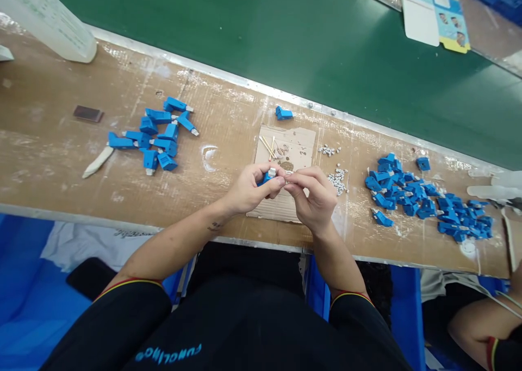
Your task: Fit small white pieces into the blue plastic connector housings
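Note:
My left hand [256,185] is closed around a small blue plastic piece [266,177] with a pale grey block at its top. Right beside it, my right hand [314,194] is pinched, fingertips almost meeting the left ones. Something tiny and pale shows at that pinch, too small to name. Both hands are over a cardboard sheet [281,210] with dark stains. Several cotton swabs [267,147] lie on the sheet beyond my left hand. Small grey bits [337,179] are heaped by my right hand, with a second group [328,150] farther back.
Loose blue pieces [165,137] lie at left, a larger pile [403,189] at right, and a single one [284,113] behind the cardboard. A dark block [88,113] and a plastic bottle [61,28] are far left. Beyond runs a green belt [244,39]. A person's arm [481,322] is at right.

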The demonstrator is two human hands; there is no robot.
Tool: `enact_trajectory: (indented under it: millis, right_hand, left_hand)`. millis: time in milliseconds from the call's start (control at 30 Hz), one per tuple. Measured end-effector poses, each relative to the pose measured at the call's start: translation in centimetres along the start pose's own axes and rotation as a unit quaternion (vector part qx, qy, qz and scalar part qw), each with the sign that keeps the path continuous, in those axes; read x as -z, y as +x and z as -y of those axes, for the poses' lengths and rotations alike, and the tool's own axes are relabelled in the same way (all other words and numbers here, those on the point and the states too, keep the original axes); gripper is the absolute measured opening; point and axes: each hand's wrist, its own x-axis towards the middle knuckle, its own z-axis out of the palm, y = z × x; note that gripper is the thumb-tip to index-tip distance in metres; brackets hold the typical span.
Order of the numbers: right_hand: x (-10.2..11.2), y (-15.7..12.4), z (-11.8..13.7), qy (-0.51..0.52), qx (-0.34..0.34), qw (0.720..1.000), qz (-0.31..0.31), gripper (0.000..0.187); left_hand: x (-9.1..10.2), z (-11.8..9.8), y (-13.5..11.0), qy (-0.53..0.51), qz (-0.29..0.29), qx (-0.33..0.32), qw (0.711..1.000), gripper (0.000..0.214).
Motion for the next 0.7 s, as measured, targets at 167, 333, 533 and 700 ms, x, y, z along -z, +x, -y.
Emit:
enact_trajectory:
  millis: [167,333,533,700]
  right_hand:
    - [0.6,0.2,-0.4,-0.008,0.024,0.999,0.035,0.017]
    - [0.9,0.4,-0.9,0.022,0.012,0.998,0.059,0.014]
    - [0.9,0.6,-0.9,0.003,0.024,0.997,0.07,0.016]
    - [1.8,0.5,-1.6,-0.027,-0.006,0.998,0.063,0.013]
  left_hand:
    - [-0.1,-0.1,0.2,-0.033,0.018,0.021,0.999,0.054]
    - [-0.1,-0.3,0.3,-0.042,0.024,0.03,0.998,0.055]
    - [0.0,-0.4,0.4,-0.067,0.025,0.057,0.996,0.052]
    - [0.4,-1.1,0.2,-0.185,0.014,0.1,0.978,0.049]
